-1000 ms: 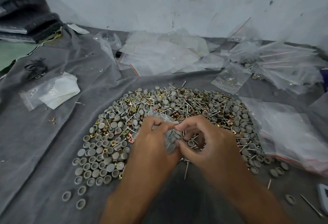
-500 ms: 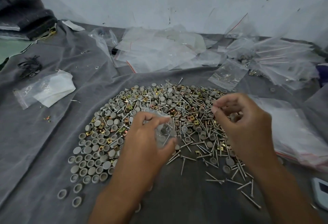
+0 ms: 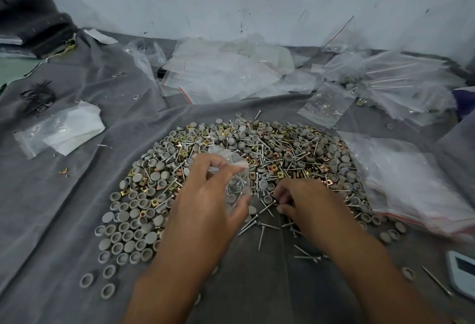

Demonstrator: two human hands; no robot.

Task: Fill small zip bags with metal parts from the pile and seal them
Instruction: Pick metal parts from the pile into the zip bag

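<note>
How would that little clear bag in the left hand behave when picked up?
The bag is thin, crinkled film, so probably floppy. The screws inside likely make it sag and feel bottom-heavy. The left hand pinches its top, perhaps because smooth plastic slips.

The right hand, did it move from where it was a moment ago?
Yes. The right hand dropped from above the pile to its near edge, fingers now down among the screws.
</note>
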